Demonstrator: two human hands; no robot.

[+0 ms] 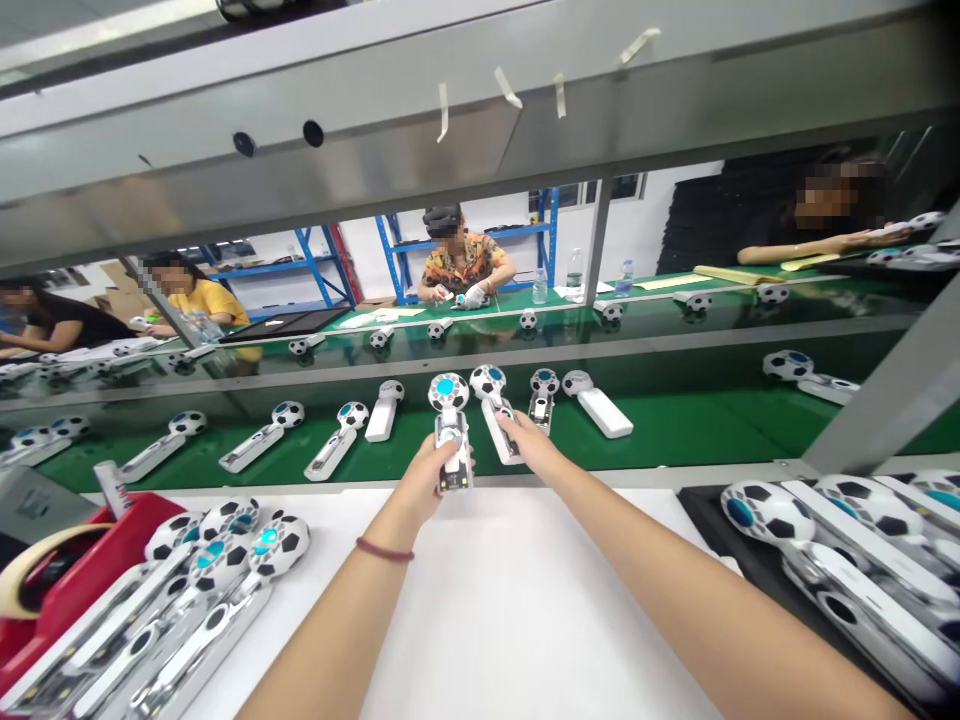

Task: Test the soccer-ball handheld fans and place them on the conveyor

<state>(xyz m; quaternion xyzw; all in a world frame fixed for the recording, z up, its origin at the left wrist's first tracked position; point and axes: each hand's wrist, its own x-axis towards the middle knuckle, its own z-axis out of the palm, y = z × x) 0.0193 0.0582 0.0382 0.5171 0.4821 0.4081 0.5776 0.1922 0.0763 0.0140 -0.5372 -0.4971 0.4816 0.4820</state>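
My left hand (426, 478) is closed round the handle of a handheld device with a football-patterned head (448, 392). Its thumb presses on the open handle, where inner parts show, and a blue disc marks the head. Beside it, my right hand (529, 442) grips the white handle of a second football-headed device (489, 382) over the green belt (675, 400); the fingers underneath are hidden. Just right of that hand, another such device (544, 384) lies on the belt, then one with its white handle cover (604, 410) uppermost.
More football-headed devices (266, 438) lie along the belt. Several are piled at left on the white worktop (525, 600), near a red bin (82, 570) with a tape roll (30, 570). A black tray (697, 510) at right holds others. A metal post (885, 360) stands right; co-workers sit opposite.
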